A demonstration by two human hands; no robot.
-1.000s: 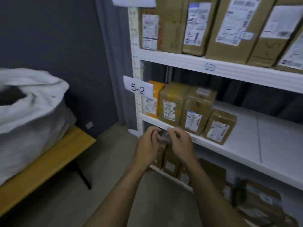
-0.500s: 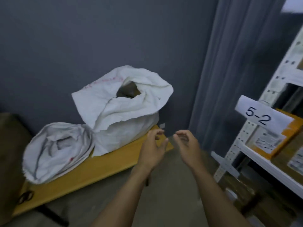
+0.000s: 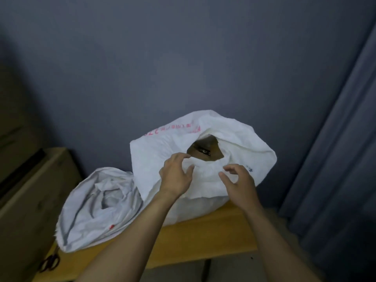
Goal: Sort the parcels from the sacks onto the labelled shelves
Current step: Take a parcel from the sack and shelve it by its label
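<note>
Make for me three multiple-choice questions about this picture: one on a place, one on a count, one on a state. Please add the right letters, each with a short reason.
1. Where does the slumped sack lie?
A. On the bench, beside the tall sack
B. On the floor
C. On top of the tall sack

2. How many white sacks show?
A. One
B. Two
C. Four

3. What do the hands hold?
A. A parcel each
B. One shared parcel
C. Nothing

Answers:
1 A: both sacks sit side by side on the yellow bench.
2 B: only the slumped one and the tall one show.
3 C: the left hand and the right hand hover empty, fingers loosely curled, before the tall sack's mouth.
</note>
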